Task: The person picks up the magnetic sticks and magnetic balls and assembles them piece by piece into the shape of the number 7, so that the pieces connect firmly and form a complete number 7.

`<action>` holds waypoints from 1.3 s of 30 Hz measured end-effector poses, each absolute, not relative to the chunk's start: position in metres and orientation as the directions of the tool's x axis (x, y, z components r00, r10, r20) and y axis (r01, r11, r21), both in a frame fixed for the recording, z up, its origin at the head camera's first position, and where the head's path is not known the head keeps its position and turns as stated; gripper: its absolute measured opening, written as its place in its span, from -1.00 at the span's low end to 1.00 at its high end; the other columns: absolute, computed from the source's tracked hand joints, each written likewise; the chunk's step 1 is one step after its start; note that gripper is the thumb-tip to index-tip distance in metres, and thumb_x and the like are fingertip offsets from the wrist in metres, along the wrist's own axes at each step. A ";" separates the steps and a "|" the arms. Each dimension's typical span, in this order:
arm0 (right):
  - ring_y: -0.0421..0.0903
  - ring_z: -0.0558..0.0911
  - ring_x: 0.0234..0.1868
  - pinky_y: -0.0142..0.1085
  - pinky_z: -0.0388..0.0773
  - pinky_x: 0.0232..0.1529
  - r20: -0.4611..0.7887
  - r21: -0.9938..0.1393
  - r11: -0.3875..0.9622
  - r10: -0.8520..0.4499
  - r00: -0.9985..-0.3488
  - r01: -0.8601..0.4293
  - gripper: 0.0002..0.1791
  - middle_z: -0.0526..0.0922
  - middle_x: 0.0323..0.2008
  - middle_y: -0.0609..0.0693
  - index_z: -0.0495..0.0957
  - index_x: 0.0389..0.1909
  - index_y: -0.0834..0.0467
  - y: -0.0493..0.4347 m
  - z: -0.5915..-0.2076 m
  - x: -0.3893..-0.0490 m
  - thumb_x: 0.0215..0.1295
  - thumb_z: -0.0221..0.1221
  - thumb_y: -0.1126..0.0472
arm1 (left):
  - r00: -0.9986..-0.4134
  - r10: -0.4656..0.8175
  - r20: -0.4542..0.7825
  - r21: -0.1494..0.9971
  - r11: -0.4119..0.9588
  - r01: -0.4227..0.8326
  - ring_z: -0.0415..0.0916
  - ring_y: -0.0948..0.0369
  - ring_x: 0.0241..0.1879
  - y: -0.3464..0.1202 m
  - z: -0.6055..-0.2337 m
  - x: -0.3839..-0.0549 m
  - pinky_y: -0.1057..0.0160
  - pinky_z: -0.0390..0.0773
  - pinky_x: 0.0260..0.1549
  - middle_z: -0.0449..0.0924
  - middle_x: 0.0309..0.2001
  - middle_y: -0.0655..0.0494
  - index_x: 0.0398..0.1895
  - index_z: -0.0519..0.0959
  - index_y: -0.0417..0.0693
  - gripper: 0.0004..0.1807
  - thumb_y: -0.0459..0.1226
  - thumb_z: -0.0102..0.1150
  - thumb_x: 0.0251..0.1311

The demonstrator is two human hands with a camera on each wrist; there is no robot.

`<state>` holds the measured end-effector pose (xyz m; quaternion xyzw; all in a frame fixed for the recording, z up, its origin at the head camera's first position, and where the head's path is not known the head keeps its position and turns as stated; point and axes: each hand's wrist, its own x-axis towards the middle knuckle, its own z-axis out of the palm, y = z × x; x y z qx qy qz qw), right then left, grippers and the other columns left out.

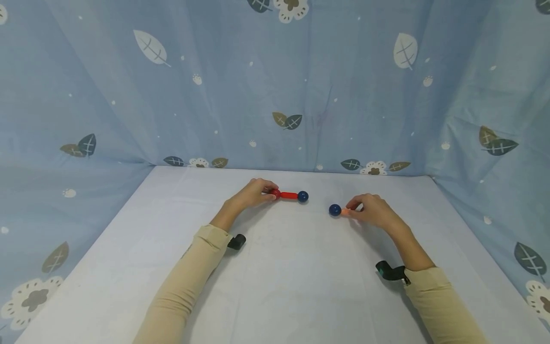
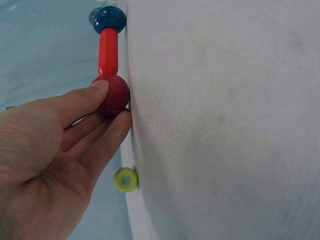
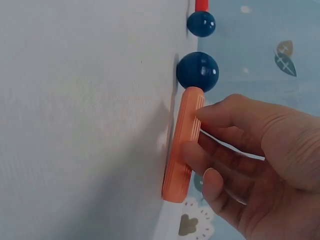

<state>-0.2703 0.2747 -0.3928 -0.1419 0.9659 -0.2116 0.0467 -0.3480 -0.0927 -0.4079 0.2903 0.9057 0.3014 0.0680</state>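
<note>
In the head view, on a white tabletop (image 1: pixel 292 277), we are seeing the left hand (image 1: pixel 253 194) pinching a red ball (image 1: pixel 277 194) joined by a red rod (image 1: pixel 289 195) to a blue ball (image 1: pixel 302 196), while the right hand (image 1: pixel 373 210) is pinching an orange rod (image 1: pixel 344 211) tipped with another blue ball (image 1: pixel 334 210). In the left wrist view, a yellow-green ring (image 2: pixel 118 180) is lying near the left hand. In the right wrist view, we are seeing the blue balls sitting apart.
</note>
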 end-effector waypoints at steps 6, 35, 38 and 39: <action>0.01 0.67 -0.18 -0.16 0.64 -0.23 -0.027 -0.429 0.861 -0.316 -0.948 -0.274 -0.74 0.74 -0.15 0.11 0.68 -0.10 0.21 0.269 -0.393 -0.271 0.30 0.26 0.13 | -0.822 0.567 0.050 0.578 0.656 0.487 0.58 0.07 0.15 -0.093 -0.408 -0.348 0.14 0.53 0.20 0.64 0.11 -0.06 0.19 0.56 -0.20 -0.59 -0.31 0.24 0.28; 0.01 0.69 -0.12 -0.13 0.67 -0.10 0.020 -0.499 0.809 -0.348 -0.937 -0.311 -0.85 0.73 -0.17 0.09 0.65 -0.20 0.16 0.240 -0.395 -0.274 0.21 0.31 0.31 | -0.825 0.563 0.047 0.590 0.651 0.478 0.59 0.08 0.15 -0.092 -0.407 -0.347 0.12 0.52 0.21 0.65 0.11 -0.06 0.18 0.56 -0.19 -0.61 -0.30 0.21 0.30; 0.00 0.69 -0.13 -0.15 0.67 -0.12 0.026 -0.500 0.805 -0.354 -0.935 -0.319 -0.85 0.73 -0.17 0.08 0.66 -0.20 0.15 0.239 -0.395 -0.274 0.20 0.31 0.31 | -0.828 0.559 0.041 0.592 0.654 0.471 0.59 0.08 0.15 -0.092 -0.408 -0.347 0.12 0.51 0.23 0.65 0.11 -0.05 0.18 0.57 -0.18 -0.61 -0.29 0.22 0.30; 0.00 0.69 -0.13 -0.15 0.67 -0.12 0.027 -0.499 0.805 -0.355 -0.935 -0.320 -0.85 0.73 -0.17 0.08 0.66 -0.20 0.15 0.238 -0.395 -0.274 0.20 0.32 0.31 | -0.828 0.559 0.042 0.592 0.654 0.472 0.59 0.08 0.15 -0.092 -0.408 -0.348 0.11 0.51 0.23 0.65 0.11 -0.05 0.18 0.57 -0.18 -0.61 -0.29 0.22 0.30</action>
